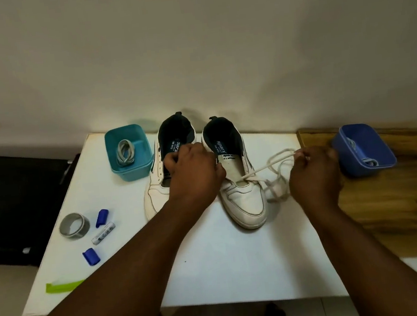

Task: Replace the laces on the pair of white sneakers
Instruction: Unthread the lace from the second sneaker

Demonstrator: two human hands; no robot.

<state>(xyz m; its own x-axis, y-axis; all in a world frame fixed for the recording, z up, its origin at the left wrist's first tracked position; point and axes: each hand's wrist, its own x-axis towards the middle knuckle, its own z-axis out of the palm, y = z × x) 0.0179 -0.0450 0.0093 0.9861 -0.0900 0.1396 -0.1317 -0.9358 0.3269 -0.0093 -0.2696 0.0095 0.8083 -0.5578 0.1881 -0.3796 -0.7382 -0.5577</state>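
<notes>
White lace [269, 167] is pinched in our right hand [314, 171], fingers [304, 155] curled tight on it just right of the right sneaker [244, 198]. The lace runs taut from the fingers down to the lowest eyelets of that sneaker; the rest of it lies in loose loops on the table [215, 262] between the sneaker and the hand.

Left hand [193, 175] sits over the gap between the two sneakers, fingers curled at the left eyelet edge of the right sneaker. We can't tell whether they actually grip the upper or a lace end; the knuckles hide it.

Left sneaker [159, 190] stands beside the right one, toes toward us, no lace visible in its eyelets. Both have dark linings.

Teal tub [129, 151], left of the sneakers, holds a coiled grey lace [124, 152]. Blue tub [364, 149] sits tilted on the wooden board [391, 201] at the right, something pale inside, unclear what.

Left part of the table: roll of grey tape [74, 225], a battery [103, 232], two blue caps [101, 217] [91, 256], a green strip [63, 286] at the near edge.
</notes>
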